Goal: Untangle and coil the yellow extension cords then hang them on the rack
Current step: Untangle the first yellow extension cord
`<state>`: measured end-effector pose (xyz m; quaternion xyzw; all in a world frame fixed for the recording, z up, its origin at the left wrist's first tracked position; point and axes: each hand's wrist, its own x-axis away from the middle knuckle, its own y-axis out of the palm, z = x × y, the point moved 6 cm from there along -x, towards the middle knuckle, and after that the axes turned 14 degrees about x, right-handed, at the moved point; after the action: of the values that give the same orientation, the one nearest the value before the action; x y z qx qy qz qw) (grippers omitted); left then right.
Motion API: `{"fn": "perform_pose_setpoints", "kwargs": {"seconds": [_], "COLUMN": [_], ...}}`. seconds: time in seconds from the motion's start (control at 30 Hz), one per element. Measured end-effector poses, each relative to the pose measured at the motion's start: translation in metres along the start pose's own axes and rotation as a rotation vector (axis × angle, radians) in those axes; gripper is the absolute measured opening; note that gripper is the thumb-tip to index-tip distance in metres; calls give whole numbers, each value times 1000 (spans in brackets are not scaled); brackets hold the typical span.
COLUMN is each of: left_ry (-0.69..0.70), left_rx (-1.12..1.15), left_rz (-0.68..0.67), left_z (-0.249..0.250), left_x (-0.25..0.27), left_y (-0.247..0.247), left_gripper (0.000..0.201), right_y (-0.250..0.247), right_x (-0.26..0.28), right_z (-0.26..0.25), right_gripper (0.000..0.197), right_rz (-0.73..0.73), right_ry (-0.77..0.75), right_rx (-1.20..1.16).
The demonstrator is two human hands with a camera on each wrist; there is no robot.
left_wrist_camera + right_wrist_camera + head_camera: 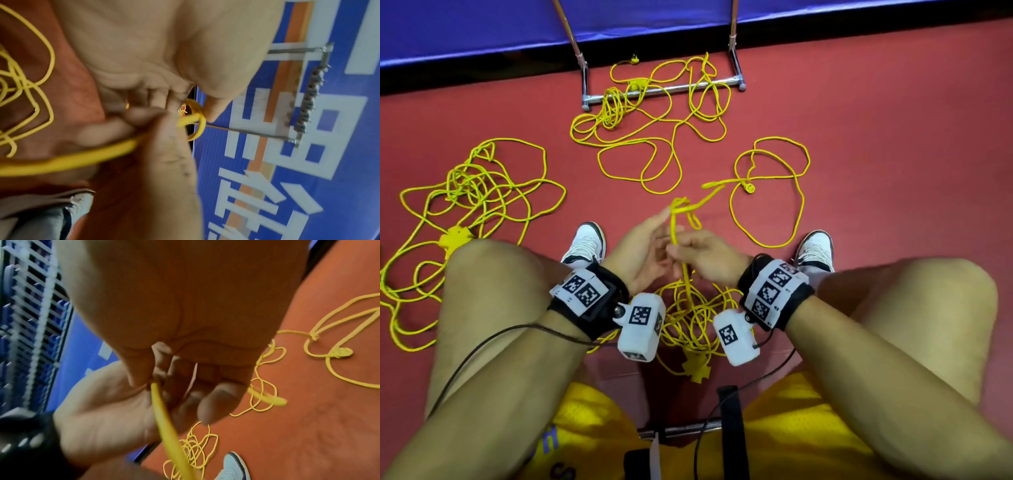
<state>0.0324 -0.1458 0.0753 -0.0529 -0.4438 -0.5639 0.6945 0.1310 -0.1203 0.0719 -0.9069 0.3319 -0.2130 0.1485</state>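
I sit on the red floor with a yellow cord (677, 229) raised between my knees. It climbs from a tangled pile (695, 318) and forms a small knotted loop (685, 210) above my hands. My right hand (681, 250) grips the cord below the loop, and the cord (160, 410) leaves its curled fingers. My left hand (659, 226) pinches the loop (197, 120) between thumb and fingers. Beyond the loop the cord runs right to a plug (748, 187) and wide loops. The metal rack (664, 89) stands at the back, with another cord tangle (647, 137) lying across its base.
A third yellow tangle (476, 192) with a socket block (455, 240) lies at the left by my knee. My shoes (585, 240) (815, 250) flank the hands. A blue banner (482, 27) borders the floor behind the rack. A metal bar (681, 430) lies near my lap.
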Motion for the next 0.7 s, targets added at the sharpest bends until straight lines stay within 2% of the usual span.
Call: {"fn": "perform_pose_setpoints", "kwargs": {"seconds": [0.07, 0.17, 0.27, 0.33, 0.37, 0.4, 0.47, 0.57, 0.7], "left_ry": [40, 148, 255, 289, 301, 308, 286, 230, 226], "left_rx": [106, 178, 84, -15, -38, -47, -28, 37, -5], "left_rz": [-8, -55, -36, -1, 4, 0, -13, -10, -71], "left_z": [2, 4, 12, 15, 15, 15, 14, 15, 18], "left_x": [-1, 1, 1, 1, 1, 2, 3, 5, 7], "left_y": [3, 5, 2, 0, 0, 2, 4, 5, 4], "left_gripper": [31, 13, 6, 9, 9, 10, 21, 35, 33], "right_y": [11, 4, -22, -40, -44, -44, -36, -24, -38], "right_x": [3, 6, 8, 11, 13, 12, 6, -2, -3], "right_z": [-7, -12, -7, 2, 2, 1, 4, 16, 15], "right_gripper": [38, 49, 45, 37, 35, 35, 44, 33, 27], "right_rz": [-78, -31, 264, 508, 582, 593, 478, 315, 326], "right_ry": [-51, -69, 37, 127, 97, 44, -18, 42, 36], "right_rx": [103, 244, 450, 431, 376, 338, 298, 147, 228]}}
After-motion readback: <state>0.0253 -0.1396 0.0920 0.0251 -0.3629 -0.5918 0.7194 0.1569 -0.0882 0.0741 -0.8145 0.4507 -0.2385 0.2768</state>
